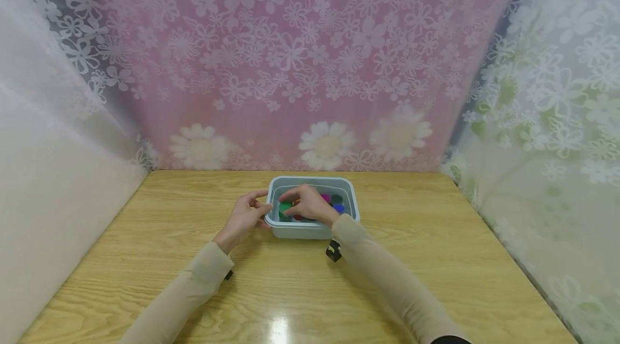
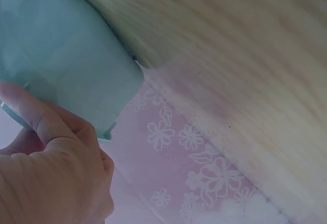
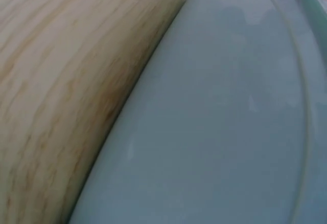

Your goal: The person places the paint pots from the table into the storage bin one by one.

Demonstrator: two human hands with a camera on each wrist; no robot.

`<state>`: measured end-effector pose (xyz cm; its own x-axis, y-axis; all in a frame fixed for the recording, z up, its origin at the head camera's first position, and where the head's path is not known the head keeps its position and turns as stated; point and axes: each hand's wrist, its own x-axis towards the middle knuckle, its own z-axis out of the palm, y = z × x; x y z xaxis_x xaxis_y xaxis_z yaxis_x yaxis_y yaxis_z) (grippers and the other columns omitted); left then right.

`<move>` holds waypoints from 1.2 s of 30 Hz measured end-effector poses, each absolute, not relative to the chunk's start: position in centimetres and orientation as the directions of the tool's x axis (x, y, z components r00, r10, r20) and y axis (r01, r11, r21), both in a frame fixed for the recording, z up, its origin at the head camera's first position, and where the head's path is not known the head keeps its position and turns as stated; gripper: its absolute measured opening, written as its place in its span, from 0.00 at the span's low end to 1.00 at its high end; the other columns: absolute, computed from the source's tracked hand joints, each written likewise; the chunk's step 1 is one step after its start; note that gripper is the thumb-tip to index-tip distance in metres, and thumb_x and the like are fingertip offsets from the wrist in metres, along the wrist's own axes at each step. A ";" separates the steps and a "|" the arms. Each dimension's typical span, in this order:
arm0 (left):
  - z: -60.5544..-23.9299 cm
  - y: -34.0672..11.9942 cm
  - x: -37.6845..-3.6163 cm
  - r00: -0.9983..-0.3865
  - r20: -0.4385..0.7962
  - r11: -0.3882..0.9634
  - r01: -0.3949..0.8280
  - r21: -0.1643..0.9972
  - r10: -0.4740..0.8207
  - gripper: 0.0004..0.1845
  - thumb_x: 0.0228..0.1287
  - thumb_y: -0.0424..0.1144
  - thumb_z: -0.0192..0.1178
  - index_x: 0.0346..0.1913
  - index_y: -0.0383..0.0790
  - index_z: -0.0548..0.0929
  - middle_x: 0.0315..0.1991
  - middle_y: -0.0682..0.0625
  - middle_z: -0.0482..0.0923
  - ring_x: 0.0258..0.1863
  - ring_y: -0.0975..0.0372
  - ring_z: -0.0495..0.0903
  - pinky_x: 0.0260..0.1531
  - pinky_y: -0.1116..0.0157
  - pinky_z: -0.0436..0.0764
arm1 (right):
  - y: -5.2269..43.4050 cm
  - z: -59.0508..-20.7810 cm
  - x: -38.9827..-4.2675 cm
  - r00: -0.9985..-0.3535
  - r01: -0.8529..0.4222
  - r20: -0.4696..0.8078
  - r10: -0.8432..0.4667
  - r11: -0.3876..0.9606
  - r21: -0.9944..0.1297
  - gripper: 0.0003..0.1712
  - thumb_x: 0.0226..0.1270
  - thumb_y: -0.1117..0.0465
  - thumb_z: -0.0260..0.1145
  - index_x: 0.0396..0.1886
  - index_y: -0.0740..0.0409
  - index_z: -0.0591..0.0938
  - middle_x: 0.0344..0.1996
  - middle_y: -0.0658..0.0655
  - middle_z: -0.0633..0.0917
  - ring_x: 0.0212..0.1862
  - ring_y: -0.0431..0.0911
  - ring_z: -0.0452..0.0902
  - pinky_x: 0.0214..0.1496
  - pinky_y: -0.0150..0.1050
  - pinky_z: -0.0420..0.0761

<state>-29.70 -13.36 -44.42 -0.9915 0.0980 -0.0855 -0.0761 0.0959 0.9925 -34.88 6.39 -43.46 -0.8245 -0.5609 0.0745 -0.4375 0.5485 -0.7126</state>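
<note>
While the pale blue plastic tub (image 1: 349, 193) at the wooden table's (image 1: 436, 258) middle is steadied by the left hand (image 1: 244, 217) pinching its left rim, the right hand (image 1: 310, 205) is curled inside over the small coloured round pieces (image 1: 337, 204), apparently closing on the green one (image 1: 284, 208), though the grasp is hidden. A firm pinch and a straight lift clear of the rim would be called for next.

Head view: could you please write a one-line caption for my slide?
Left hand holds the bin rim on a table; right hand reaches in among coloured pieces.

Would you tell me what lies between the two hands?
In the head view, the tub's left rim lies between the left hand and right hand.
</note>
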 end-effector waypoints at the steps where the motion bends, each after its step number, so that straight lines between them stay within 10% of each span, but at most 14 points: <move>1: -44.4 -13.4 -29.7 -0.992 -0.084 0.096 -0.074 0.993 0.097 0.27 0.69 0.31 0.59 0.69 0.39 0.69 0.37 0.44 0.71 0.26 0.59 0.82 0.34 0.51 0.88 | 6.4 -43.5 -34.9 -0.825 -0.438 0.070 -0.561 0.555 -0.707 0.20 0.59 0.65 0.74 0.53 0.55 0.86 0.51 0.55 0.87 0.53 0.52 0.82 0.57 0.46 0.83; 36: -44.4 -13.6 -29.8 -0.989 -0.086 0.096 -0.075 0.993 0.118 0.28 0.69 0.31 0.60 0.70 0.39 0.69 0.36 0.45 0.71 0.24 0.59 0.81 0.39 0.45 0.86 | 6.5 -43.3 -34.8 -0.852 -0.425 0.084 -0.517 0.589 -0.687 0.19 0.60 0.69 0.71 0.53 0.60 0.85 0.50 0.56 0.87 0.55 0.51 0.81 0.60 0.46 0.82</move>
<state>-29.81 -13.58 -44.39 -0.9893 0.1179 -0.0863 -0.0752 0.0959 0.9926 -34.78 6.52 -43.30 -0.8518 -0.5170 0.0844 -0.4255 0.5889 -0.6872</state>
